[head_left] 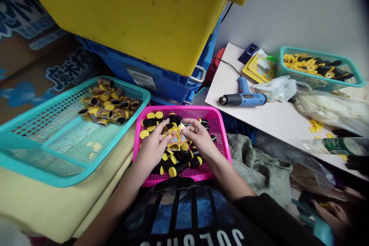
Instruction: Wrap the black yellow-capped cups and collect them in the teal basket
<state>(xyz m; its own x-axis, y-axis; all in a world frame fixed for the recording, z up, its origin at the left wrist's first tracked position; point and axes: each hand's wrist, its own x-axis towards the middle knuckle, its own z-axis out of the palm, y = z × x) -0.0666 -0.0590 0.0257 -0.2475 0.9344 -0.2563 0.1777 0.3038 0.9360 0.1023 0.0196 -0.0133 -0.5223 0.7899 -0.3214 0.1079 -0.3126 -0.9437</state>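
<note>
Over a pink basket [225, 150], both hands meet at some yellow printed film sleeves [175, 138]. My left hand [152, 146] has its thumb and index finger closed at the left side of the film. On the other side, my right hand [199, 136] pinches the film's right edge between thumb and fingers. A dark, shiny bit shows by the right fingertips, too small to make out. Beneath the hands, black cylindrical pieces with yellow caps [173, 171] lie jumbled in the basket, partly hidden by hands and film.
At left, a teal basket [67, 180] holds several sleeve-wrapped pieces [105, 113]. Stacked yellow [138, 15] and blue crates [144, 80] stand ahead. On the white table [276, 121] are a heat gun [245, 99] and another teal basket [319, 80]. Another person's hand [331, 211] shows lower right.
</note>
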